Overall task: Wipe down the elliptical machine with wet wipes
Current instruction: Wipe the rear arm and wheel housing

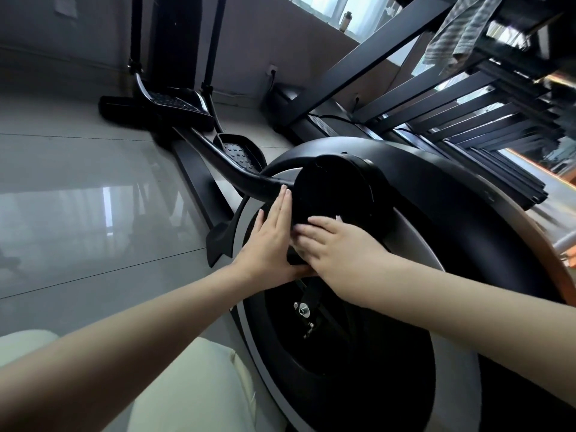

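The elliptical machine's black round crank disc [333, 188] sits on the grey and black flywheel housing [436, 213] in the middle of the view. My left hand [271, 238] lies flat against the disc's left edge with straight fingers, its fingertips by the black pedal arm [237, 169]. My right hand [330, 247] covers a white wet wipe [338, 218] and holds it against the disc's lower face with bent fingers. Only small white bits of the wipe show past the fingers. The right hand is blurred.
Two black foot pedals [174, 101] and the machine's uprights stand further back on the glossy grey tile floor [78, 182]. A black slatted frame [461, 104] with a striped cloth [458, 29] hangs over the right. A crank bolt [303, 310] shows below my hands. My light trousers [187, 385] fill the lower left.
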